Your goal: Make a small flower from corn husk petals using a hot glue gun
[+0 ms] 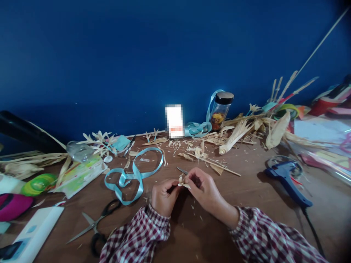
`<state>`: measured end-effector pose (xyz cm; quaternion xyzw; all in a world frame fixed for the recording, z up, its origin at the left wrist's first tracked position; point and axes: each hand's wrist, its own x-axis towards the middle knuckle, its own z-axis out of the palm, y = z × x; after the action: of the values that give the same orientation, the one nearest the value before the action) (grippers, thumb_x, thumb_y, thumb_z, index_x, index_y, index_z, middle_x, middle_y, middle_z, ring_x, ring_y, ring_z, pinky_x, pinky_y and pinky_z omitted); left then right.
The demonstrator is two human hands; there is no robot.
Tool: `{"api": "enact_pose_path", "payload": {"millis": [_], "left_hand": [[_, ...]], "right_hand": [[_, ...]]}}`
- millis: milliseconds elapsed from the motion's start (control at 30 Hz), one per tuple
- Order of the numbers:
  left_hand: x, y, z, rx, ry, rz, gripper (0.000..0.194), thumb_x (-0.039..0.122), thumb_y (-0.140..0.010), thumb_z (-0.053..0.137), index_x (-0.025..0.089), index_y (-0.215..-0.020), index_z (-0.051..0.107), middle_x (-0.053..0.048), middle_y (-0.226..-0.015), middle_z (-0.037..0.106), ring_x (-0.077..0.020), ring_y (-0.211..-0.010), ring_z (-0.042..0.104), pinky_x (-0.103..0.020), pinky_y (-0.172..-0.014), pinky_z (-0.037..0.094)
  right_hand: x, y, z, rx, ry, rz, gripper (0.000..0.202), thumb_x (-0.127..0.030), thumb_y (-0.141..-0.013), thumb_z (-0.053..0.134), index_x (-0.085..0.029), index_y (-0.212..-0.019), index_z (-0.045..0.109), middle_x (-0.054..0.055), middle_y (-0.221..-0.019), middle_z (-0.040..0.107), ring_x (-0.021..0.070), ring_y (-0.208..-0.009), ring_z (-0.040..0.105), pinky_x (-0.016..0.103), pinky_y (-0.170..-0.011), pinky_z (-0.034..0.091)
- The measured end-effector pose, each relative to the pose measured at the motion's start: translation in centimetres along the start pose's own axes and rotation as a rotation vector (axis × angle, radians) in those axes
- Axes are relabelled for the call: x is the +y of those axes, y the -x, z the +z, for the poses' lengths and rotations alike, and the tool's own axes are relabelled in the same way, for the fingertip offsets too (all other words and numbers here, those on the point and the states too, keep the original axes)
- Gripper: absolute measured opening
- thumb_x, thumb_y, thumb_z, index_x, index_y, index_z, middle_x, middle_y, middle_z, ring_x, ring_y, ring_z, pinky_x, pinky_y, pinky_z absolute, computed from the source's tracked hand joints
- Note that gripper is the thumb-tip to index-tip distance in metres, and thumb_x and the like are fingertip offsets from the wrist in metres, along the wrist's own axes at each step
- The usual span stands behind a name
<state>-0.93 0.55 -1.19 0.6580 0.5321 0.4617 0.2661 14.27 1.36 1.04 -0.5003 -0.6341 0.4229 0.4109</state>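
Note:
A small pale flower of dried corn husk [183,183] is pinched between my two hands, its petals spreading out. My left hand [165,198] is closed on its left side, fingertips pressed together. On the other side, the thumb and fingers of my right hand [205,190] grip a petal. A thin pointed metal tip [181,170] shows just beyond my right fingers; I cannot tell whether it is held or lying on the table. Black-handled scissors [95,223] lie open to the left of my left hand. A curled light-blue ribbon [139,188] rests behind them.
A blue glue gun [286,182] with a cord lies at right. Husk scraps and a thin stick [225,167] litter the brown table [197,233]. Along the blue wall stand a black-lidded jar [219,109], husk flowers [101,141] and husk bundles [237,135]. A white power strip [41,230] lies left.

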Motion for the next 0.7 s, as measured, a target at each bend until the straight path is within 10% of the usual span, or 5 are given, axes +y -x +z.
{"api": "enact_pose_path", "payload": {"millis": [500,700], "left_hand": [[0.34,-0.06,-0.06,0.018,0.000,0.095,0.010,0.014,-0.073,0.062,0.019,-0.074,0.070,-0.004,-0.074,0.073,-0.0174,-0.068,0.067,-0.026,-0.062,0.051],[0.39,-0.23,0.03,0.064,-0.003,0.092,0.010,0.015,-0.072,0.062,0.018,-0.073,0.071,-0.004,-0.072,0.073,-0.0180,-0.067,0.067,-0.027,-0.062,0.052]], "right_hand": [[0.24,-0.04,0.37,-0.001,-0.094,0.011,0.011,-0.021,-0.079,0.054,-0.019,-0.071,0.047,-0.005,-0.059,0.047,0.0081,-0.052,0.043,0.018,-0.047,0.035],[-0.15,0.11,-0.17,0.005,-0.013,-0.257,0.020,-0.010,-0.078,0.051,-0.021,-0.094,0.055,0.005,-0.093,0.056,0.0135,-0.075,0.055,0.024,-0.062,0.048]]}}
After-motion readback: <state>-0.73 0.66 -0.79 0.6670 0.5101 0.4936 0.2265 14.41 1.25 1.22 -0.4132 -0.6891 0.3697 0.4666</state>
